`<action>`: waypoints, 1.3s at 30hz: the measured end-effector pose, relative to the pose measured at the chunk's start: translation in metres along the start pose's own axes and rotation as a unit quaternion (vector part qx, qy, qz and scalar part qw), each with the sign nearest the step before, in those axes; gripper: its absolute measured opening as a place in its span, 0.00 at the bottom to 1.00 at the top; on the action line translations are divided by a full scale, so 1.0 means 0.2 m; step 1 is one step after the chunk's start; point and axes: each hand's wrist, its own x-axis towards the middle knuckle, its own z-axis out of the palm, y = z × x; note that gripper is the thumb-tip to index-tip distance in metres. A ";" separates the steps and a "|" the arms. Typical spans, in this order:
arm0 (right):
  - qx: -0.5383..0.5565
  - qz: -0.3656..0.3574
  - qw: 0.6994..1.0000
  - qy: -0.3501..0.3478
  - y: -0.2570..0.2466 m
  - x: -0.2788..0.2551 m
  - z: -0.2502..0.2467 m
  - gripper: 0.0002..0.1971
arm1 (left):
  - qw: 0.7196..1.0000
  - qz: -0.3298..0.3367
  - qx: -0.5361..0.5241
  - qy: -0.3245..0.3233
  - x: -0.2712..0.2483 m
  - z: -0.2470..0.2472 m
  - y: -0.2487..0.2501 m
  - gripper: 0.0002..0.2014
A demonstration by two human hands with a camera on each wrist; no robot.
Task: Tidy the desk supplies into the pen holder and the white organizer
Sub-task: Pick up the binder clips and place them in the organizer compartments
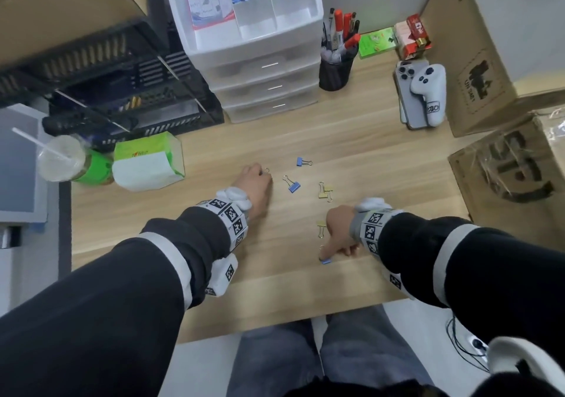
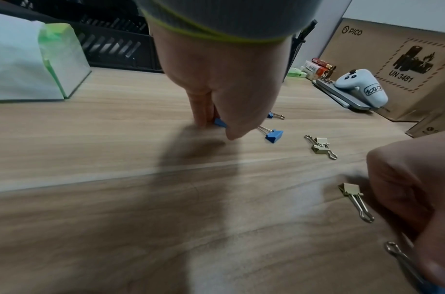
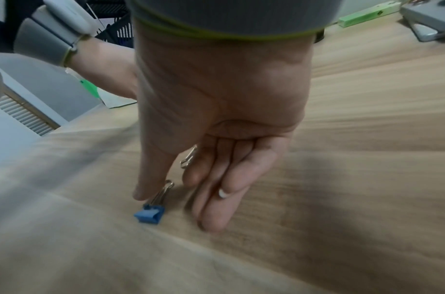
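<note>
left hand (image 2: 216, 79) pinches a blue binder clip (image 2: 220, 122) on the desk (image 1: 367, 139); right hand (image 3: 216, 111) fingers curl round a clip's wire handle (image 3: 188, 157).

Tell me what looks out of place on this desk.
Small binder clips lie scattered loose on the desk: blue ones and gold ones, while the white organizer already holds others. Each hand is at a blue clip.

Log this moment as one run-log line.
left hand: pinches blue binder clip on desk | right hand: fingers at another blue clip, grip unclear | loose clips remain | white organizer: untouched
</note>
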 end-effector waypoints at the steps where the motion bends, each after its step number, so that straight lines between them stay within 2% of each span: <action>1: -0.008 0.002 1.000 0.006 -0.01 0.00 0.00 0.21 | 1.000 -0.005 -0.006 -0.005 0.00 0.00 0.00 0.12; 3: -0.017 0.002 1.000 0.010 -0.01 0.00 -0.02 0.20 | 1.000 -0.012 -0.015 -0.023 0.00 0.01 -0.02 0.10; 9: -0.004 0.000 1.000 0.015 0.06 0.00 -0.07 0.15 | 0.997 -0.031 -0.015 -0.069 -0.02 0.02 -0.05 0.10; 11: 0.004 0.002 1.000 0.031 0.10 0.00 -0.09 0.14 | 0.997 -0.039 -0.022 -0.068 -0.03 0.02 -0.05 0.12; 16: -0.012 0.040 0.997 0.071 0.14 -0.01 -0.19 0.12 | 0.993 -0.109 -0.032 -0.044 -0.04 0.01 0.04 0.17; 20: -0.013 0.089 0.983 0.160 0.19 0.08 -0.23 0.26 | 0.989 -0.114 0.024 -0.090 0.01 -0.03 0.12 0.17; 22: -0.018 0.086 0.981 0.170 0.18 0.08 -0.20 0.28 | 0.985 -0.125 0.031 -0.114 0.02 -0.03 0.16 0.17; 26: -0.009 0.075 0.983 0.169 0.16 0.04 -0.17 0.17 | 0.982 -0.148 0.002 -0.119 0.05 -0.05 0.24 0.24; 28: 0.016 0.078 0.982 0.174 0.18 0.05 -0.17 0.13 | 0.985 -0.122 -0.014 -0.119 0.06 -0.06 0.25 0.22; 30: 0.052 0.065 0.981 0.177 0.19 0.05 -0.17 0.13 | 0.991 -0.088 -0.036 -0.092 0.05 -0.09 0.25 0.16; 32: 0.131 0.042 0.974 0.179 0.22 0.06 -0.19 0.09 | 0.995 -0.025 -0.060 -0.077 0.05 -0.09 0.24 0.16; 35: 0.270 0.027 0.937 0.219 0.28 0.08 -0.26 0.03 | 0.992 0.054 -0.027 -0.112 0.06 -0.12 0.22 0.15; 37: 0.348 0.015 0.910 0.225 0.30 0.08 -0.31 0.04 | 0.989 0.073 -0.017 -0.127 0.08 -0.14 0.22 0.14; 39: 0.415 -0.004 0.888 0.201 0.29 0.07 -0.36 0.04 | 0.987 0.074 -0.004 -0.143 0.09 -0.15 0.22 0.15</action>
